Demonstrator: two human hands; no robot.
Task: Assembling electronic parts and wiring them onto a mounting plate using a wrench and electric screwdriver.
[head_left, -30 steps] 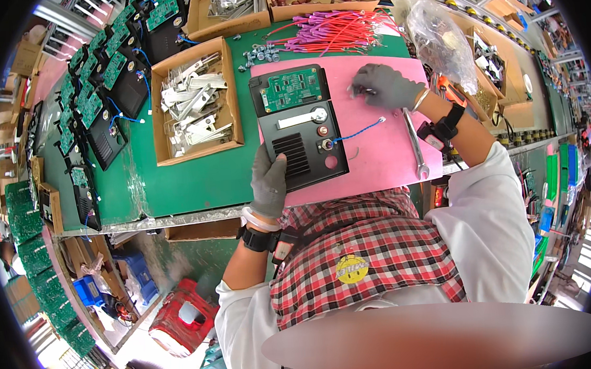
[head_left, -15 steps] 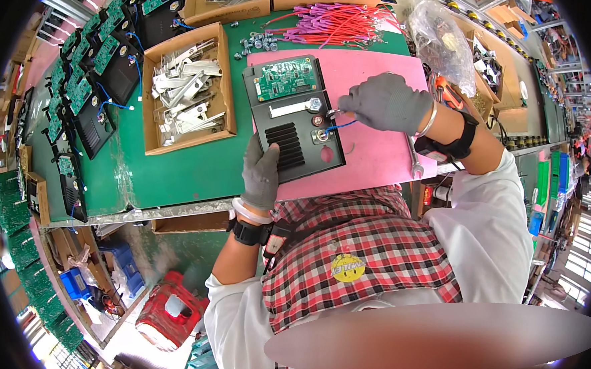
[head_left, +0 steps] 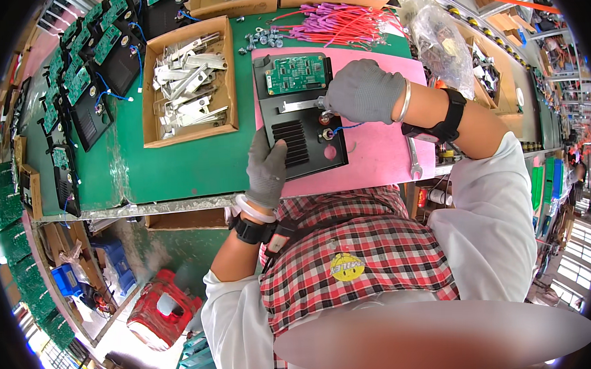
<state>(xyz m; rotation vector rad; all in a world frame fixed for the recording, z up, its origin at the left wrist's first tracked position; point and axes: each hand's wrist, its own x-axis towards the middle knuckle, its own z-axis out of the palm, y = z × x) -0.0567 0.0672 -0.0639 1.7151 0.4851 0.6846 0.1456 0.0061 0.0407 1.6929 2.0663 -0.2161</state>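
Note:
A black panel [head_left: 301, 169] with a green circuit board [head_left: 295, 74] at its far end lies on the pink sheet. My gloved left hand [head_left: 266, 169] grips its left edge, thumb on top beside the slots. My gloved right hand [head_left: 364, 91] is closed over the panel's right side, at the end of a flat metal strip [head_left: 298, 106]. Whatever its fingers pinch there is hidden. Just below them sit a reddish round terminal [head_left: 326, 118] and a metal fitting [head_left: 327, 135], from which a blue wire [head_left: 347, 126] runs right, under the hand.
A cardboard box of metal strips [head_left: 232, 124] stands to the left. Beyond the panel lie loose bolts [head_left: 271, 39] and a pile of red and purple wires [head_left: 340, 25]. A wrench [head_left: 415, 159] rests at right. Several black panels with boards [head_left: 92, 121] line the far left.
My right hand has moved up and left, from beside the reddish terminal to the end of the metal strip. My left hand keeps its hold on the panel.

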